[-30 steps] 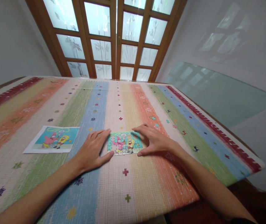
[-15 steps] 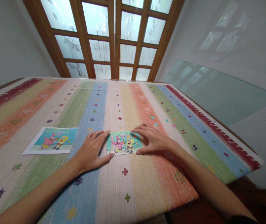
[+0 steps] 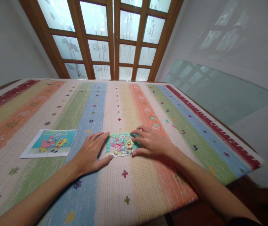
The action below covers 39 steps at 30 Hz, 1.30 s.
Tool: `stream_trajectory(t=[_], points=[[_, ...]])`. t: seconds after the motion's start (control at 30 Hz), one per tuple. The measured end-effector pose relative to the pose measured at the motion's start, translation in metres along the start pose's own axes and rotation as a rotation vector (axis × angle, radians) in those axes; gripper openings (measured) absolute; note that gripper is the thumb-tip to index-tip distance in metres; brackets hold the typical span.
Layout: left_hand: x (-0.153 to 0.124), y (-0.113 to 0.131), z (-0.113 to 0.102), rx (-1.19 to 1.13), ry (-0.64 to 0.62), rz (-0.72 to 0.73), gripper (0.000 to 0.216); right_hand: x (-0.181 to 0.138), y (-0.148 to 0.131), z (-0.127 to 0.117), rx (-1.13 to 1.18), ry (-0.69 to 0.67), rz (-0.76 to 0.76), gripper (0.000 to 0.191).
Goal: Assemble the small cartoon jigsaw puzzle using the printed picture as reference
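Note:
A small jigsaw puzzle (image 3: 118, 146) with cartoon figures lies flat on the striped tablecloth, its pieces joined. My left hand (image 3: 90, 153) grips its left side, forefinger at the far corner and thumb at the near corner. Across from it, my right hand (image 3: 149, 141) has its fingers and thumb on the right edge, covering part of that side. To the left lies a printed picture (image 3: 51, 142) on white paper showing similar cartoon figures.
Several small loose puzzle pieces, among them a turquoise piece (image 3: 156, 125) and a pink piece (image 3: 174, 126), lie beyond my right hand. The tablecloth (image 3: 115, 191) covers the table. Behind it stand wooden doors (image 3: 116, 59) with frosted panes.
My right hand has slid inward, its fingers and thumb now covering more of the puzzle's right side. My left hand keeps its hold. The whole view has shifted slightly.

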<state>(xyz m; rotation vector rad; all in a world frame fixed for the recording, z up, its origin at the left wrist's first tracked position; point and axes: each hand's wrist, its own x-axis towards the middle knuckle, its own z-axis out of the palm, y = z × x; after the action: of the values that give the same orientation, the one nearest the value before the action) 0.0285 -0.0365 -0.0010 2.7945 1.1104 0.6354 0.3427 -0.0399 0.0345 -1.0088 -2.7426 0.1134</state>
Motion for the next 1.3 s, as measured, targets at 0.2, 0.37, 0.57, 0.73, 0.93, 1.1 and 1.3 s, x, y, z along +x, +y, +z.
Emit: stream_trajectory(t=[0.2,0.37,0.57,0.73,0.93,1.1,1.3], points=[[0.000,0.000,0.000,-0.004,-0.022,-0.011,0.071,0.004,-0.019,0.008,-0.264,-0.009,-0.037,0.055],[0.000,-0.001,0.000,-0.002,-0.026,-0.009,0.069,0.004,-0.018,0.007,-0.221,0.023,-0.029,0.050],[-0.001,-0.002,0.000,0.012,-0.014,0.022,0.068,0.003,-0.009,0.008,-0.056,0.021,-0.012,0.036],[0.000,-0.002,0.000,-0.001,-0.006,0.029,0.068,0.002,0.001,0.009,0.043,0.084,-0.005,0.026],[-0.001,-0.003,0.000,0.001,-0.020,0.041,0.068,-0.007,0.038,-0.001,-0.024,0.125,0.137,0.024],[-0.001,-0.004,0.001,-0.007,-0.035,0.030,0.069,-0.029,0.078,-0.022,-0.135,0.078,0.388,0.018],[0.000,-0.002,0.001,-0.008,-0.035,0.029,0.066,-0.080,0.121,-0.058,-0.213,-0.054,0.886,0.033]])
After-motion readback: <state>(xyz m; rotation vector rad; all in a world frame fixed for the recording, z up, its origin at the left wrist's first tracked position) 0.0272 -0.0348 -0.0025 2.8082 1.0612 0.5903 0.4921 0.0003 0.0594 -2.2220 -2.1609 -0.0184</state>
